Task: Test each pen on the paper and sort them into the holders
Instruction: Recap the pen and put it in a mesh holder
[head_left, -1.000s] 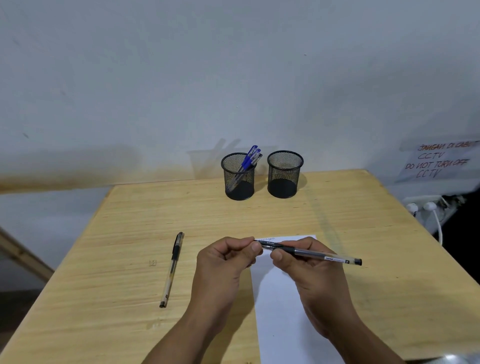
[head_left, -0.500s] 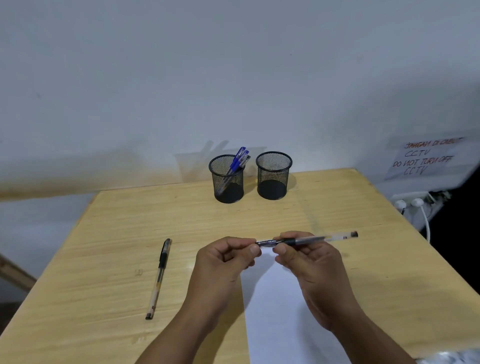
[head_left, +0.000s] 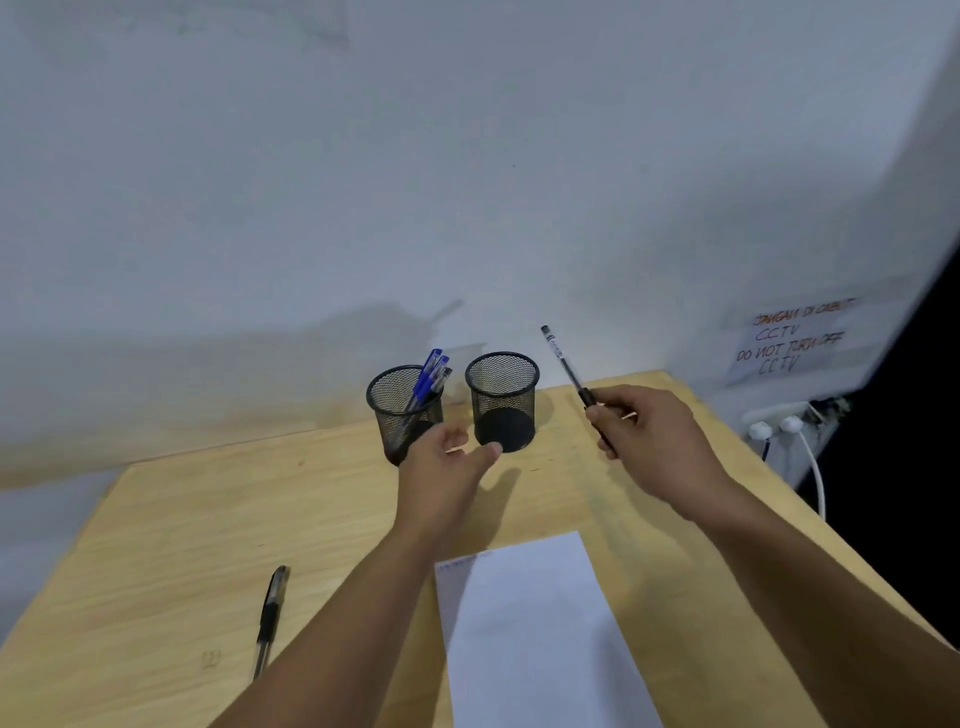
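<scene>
Holding black pen (head_left: 571, 373) in right hand (head_left: 655, 446), cap end up, just beside empty right holder (head_left: 502, 400); not yet dropped in; left hand (head_left: 445, 462) loosely open, holding nothing, in front of both holders; left holder (head_left: 400, 410) already has blue pens (head_left: 429, 378); paper (head_left: 540, 623) shows faint marks at top edge; one pen (head_left: 270, 618) left on table (head_left: 182, 519), likely untested

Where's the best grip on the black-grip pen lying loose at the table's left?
Take the clear-barrelled black-grip pen across its dark rubber grip section, from above. It lies flat on the wooden table with bare wood on both sides, so fingers can close across its narrow barrel.
</scene>
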